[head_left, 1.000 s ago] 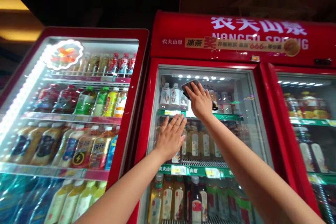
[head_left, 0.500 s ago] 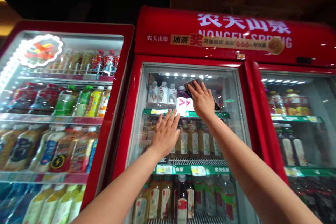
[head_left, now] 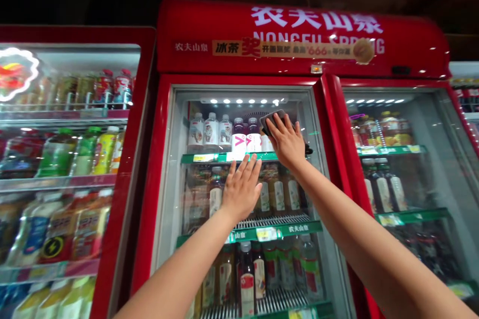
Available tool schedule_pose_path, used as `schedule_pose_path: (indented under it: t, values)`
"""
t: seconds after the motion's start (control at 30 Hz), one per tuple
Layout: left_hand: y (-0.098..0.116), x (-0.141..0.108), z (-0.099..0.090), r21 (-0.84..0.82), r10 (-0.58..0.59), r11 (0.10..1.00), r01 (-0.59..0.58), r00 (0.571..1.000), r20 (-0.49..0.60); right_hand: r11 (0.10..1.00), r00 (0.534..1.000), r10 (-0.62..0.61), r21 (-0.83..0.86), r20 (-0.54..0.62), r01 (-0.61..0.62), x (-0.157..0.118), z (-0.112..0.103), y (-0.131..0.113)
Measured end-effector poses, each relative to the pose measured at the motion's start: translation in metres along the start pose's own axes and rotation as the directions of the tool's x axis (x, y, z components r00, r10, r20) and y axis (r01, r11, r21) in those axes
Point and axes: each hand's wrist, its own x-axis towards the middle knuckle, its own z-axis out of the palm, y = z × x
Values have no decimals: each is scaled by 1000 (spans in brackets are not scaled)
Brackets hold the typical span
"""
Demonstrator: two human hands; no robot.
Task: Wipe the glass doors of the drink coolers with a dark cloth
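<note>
A dark grey cloth (head_left: 270, 118) lies under my right hand (head_left: 287, 143), pressed against the glass door of a red fridge (head_left: 239, 67). Some of the cloth shows beyond my fingertips and at the wrist side. My left hand (head_left: 241, 189) rests lower and to the left on the same glass, fingers stretched out and holding nothing. Behind the glass, white-labelled bottles (head_left: 211, 130) stand on the top shelf, left of my right hand. More bottles (head_left: 247, 279) stand on the lower shelves.
Another red-framed fridge (head_left: 144, 109) full of drinks stands on the left. A second glass door (head_left: 396, 169) of the red fridge is to the right, with a door frame (head_left: 333, 134) between. Part of another cooler (head_left: 466, 94) shows at the far right.
The view has shifted right, so the fridges appear further left. Relative to the door, both hands and the cloth have moved right across the glass.
</note>
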Motion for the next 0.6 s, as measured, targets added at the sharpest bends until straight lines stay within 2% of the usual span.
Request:
schedule_pose_path:
  t: [0.07,0.13,0.2,0.27,0.37,0.5,0.6]
  values:
    - [5,2,5,-9,12,1000,-12,1000,-16,996,995,84,8,-51,-84,-6,2,18]
    - [8,0,8,-13,17,1000,-17,999,-28,987,983,159,29,-94,-157,-24,5,29]
    - [11,-2,9,-12,19,1000,-20,999,-30,985,979,172,47,-107,-168,-41,9,32]
    - [15,-3,10,-9,15,1000,-15,1000,-23,991,988,129,50,-88,-125,-47,10,33]
    - [21,-2,12,-2,-21,1000,21,1000,-18,994,994,97,54,-59,-94,-25,7,44]
    - [29,-1,16,6,-62,998,62,998,-26,975,973,209,97,-94,-200,13,2,74]
    - [32,-1,18,10,-76,997,76,997,-28,965,962,256,92,-99,-247,-1,2,85]
